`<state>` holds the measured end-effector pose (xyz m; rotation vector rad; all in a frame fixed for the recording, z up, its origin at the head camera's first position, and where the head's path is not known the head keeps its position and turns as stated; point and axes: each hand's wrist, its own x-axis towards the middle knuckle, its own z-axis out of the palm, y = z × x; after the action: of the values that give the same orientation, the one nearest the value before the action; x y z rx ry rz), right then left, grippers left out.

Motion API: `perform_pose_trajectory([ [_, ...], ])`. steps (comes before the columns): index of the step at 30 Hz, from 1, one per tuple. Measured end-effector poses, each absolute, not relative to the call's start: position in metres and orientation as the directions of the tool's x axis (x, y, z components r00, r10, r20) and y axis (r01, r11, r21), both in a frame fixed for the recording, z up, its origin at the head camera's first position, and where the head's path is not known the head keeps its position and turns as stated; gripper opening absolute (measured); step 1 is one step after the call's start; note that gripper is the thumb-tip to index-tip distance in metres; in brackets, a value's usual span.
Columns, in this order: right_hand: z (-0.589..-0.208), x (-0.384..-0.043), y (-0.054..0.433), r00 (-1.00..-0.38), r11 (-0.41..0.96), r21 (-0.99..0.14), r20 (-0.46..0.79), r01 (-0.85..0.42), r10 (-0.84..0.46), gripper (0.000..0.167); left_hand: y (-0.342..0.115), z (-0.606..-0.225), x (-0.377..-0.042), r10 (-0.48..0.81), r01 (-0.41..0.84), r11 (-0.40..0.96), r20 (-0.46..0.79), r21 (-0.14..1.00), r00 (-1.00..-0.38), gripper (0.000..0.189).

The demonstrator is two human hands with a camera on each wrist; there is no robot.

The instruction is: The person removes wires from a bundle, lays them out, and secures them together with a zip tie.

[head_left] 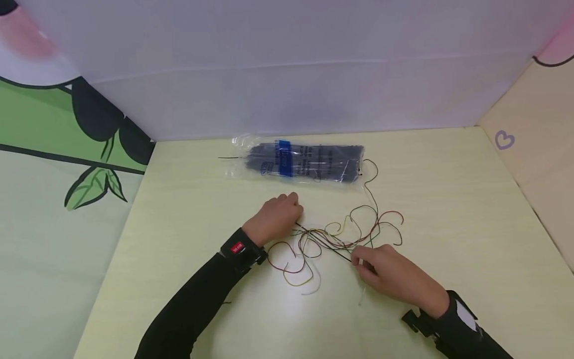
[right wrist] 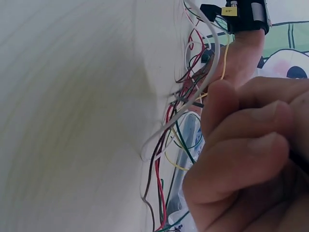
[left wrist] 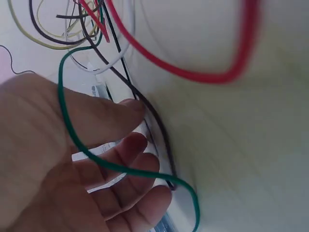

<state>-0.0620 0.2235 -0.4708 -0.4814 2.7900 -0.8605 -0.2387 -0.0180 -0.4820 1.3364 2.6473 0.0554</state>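
Observation:
In the head view, a loose bundle of thin coloured wires (head_left: 347,245) lies on the table between both hands, its red, green, yellow, white and dark ends curling outward. A thin black cable tie (head_left: 343,256) runs slantwise under the bundle. My left hand (head_left: 277,215) pinches its upper left end; in the left wrist view the thumb (left wrist: 116,112) lies against the black strip, and a green wire (left wrist: 130,170) crosses in front of the fingers. The right hand (head_left: 381,269) grips the lower right end between curled fingers. That end is mostly hidden in the right wrist view.
Behind the hands lies a clear plastic bag of black cable ties (head_left: 323,162), one tie poking out at its left. A dark wire end (head_left: 375,172) curls up to the bag's right side. Printed cloth walls (head_left: 287,99) border the table (head_left: 448,199).

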Motion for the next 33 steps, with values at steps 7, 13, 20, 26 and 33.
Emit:
perform_pose_trajectory([
  [7, -0.475, -0.066, 0.223, -0.925, 0.682, -0.698, -0.072, -0.22, -0.373, 0.028, -0.024, -0.48, -0.251, 0.784, 0.733, 0.606, -0.076, 0.309, -0.617, 0.012],
  [13, -0.477, -0.072, 0.22, -0.874, 0.474, -0.874, -0.146, -0.105, -0.463, 0.035, -0.028, -0.474, -0.256, 0.747, 0.577, 0.438, 0.077, 0.689, -0.66, 0.015],
  [20, -0.481, -0.084, 0.215, -0.874, 0.422, -0.903, -0.141, -0.079, -0.465, 0.021, -0.026, -0.469, -0.255, 0.677, 0.359, 0.312, 0.06, 0.88, -0.734, 0.019],
  [26, -0.486, -0.09, 0.208, -0.94, 0.464, -0.878, -0.054, -0.116, -0.338, 0.027, -0.022, -0.47, -0.252, 0.726, 0.127, 0.159, -0.029, 0.979, -0.687, 0.021],
  [33, -0.486, -0.097, 0.195, -0.98, 0.371, -0.923, 0.03, -0.103, -0.197, 0.025, -0.013, -0.475, -0.24, 0.731, 0.19, 0.153, 0.018, 0.97, -0.682, 0.025],
])
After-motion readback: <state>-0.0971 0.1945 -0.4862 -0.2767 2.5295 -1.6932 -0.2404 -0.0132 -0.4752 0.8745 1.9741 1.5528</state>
